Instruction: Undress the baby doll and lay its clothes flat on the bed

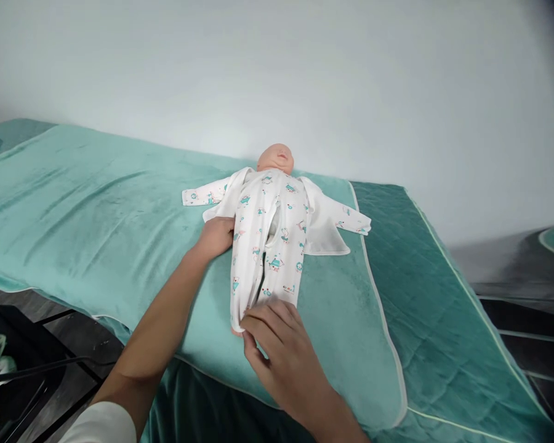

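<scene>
A baby doll (276,159) lies on its back, its head toward the wall. It has on white baby trousers (270,212) with a teal and pink animal print, which reach up to its chest and show a gap at the crotch. A matching baby jacket (325,224) lies spread open beneath it, sleeves out to both sides. My left hand (218,238) is closed at the trousers' left edge, its fingertips hidden by the cloth. Near the doll's foot, my right hand (279,347) pinches the cuff of the left trouser leg. A bit of the foot shows below that cuff.
A light teal plush blanket (96,203) covers the bed under the doll. Darker quilted bedding (425,295) extends to the right. Behind the bed rises a pale wall (277,74). At lower left stands a black chair (18,357) with printed cloth on it.
</scene>
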`<action>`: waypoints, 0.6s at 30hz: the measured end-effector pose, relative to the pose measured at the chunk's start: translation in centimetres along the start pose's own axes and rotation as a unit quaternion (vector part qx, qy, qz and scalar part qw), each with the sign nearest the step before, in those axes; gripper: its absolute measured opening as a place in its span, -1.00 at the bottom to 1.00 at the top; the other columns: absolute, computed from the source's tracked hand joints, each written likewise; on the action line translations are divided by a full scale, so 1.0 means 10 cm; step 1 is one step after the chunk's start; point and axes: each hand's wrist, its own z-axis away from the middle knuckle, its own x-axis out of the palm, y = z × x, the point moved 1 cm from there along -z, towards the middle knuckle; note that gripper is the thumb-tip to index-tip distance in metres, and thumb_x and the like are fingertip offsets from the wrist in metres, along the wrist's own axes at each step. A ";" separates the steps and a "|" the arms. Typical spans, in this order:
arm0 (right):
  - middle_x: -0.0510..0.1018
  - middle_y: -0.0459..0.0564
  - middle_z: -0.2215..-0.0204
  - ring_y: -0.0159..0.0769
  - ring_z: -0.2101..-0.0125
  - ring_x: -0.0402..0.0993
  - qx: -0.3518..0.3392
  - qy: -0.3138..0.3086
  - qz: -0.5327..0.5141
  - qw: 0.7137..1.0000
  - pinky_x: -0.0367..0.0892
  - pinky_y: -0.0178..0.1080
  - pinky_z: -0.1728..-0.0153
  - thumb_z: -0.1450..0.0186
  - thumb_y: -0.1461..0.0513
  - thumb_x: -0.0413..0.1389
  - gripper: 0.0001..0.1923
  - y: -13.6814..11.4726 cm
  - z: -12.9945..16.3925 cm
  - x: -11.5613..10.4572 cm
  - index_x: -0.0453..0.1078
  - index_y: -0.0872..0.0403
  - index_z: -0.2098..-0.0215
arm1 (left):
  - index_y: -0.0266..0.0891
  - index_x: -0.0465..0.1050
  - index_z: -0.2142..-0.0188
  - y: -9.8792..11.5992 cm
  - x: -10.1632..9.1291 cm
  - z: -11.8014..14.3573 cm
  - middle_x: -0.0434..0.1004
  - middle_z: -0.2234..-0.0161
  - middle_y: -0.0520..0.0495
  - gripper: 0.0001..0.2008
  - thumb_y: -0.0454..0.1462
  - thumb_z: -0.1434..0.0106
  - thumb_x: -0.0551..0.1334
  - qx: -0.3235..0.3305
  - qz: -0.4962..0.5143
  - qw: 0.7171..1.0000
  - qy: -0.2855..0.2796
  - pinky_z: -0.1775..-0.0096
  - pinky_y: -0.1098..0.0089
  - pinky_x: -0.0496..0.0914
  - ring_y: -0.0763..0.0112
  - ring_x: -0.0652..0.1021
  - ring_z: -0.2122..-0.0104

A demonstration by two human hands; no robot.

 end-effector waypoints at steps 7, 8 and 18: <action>0.53 0.08 0.17 -0.12 0.10 0.43 0.104 0.164 0.118 0.974 0.37 -0.07 0.08 -0.35 0.43 0.00 -0.74 0.98 -0.12 -0.37 0.39 0.05 0.09 | -0.21 0.57 0.40 0.00 -0.02 0.10 0.57 0.28 -0.13 -0.81 -0.39 -0.13 0.16 0.108 0.068 0.990 -0.056 0.12 0.26 0.38 0.20 0.50 0.15; 0.52 0.13 0.12 -0.07 0.06 0.40 0.105 0.142 0.157 0.972 0.36 -0.02 0.03 -0.33 0.45 -0.03 -0.69 1.17 -0.16 -0.37 0.41 0.08 0.06 | -0.20 0.58 0.37 0.00 -0.03 0.11 0.57 0.23 -0.13 -0.83 -0.36 -0.13 0.19 0.118 0.065 0.989 -0.060 0.08 0.24 0.37 0.17 0.48 0.11; 0.53 0.24 -0.01 0.02 -0.05 0.38 0.011 -0.027 0.222 0.975 0.34 0.03 -0.06 -0.34 0.30 0.06 -0.66 1.76 -0.44 -0.14 0.47 0.18 -0.06 | -0.19 0.53 0.29 0.04 0.00 0.10 0.55 0.21 -0.17 -0.87 -0.34 -0.13 0.25 0.077 0.005 0.996 -0.035 0.07 0.17 0.28 0.08 0.45 0.08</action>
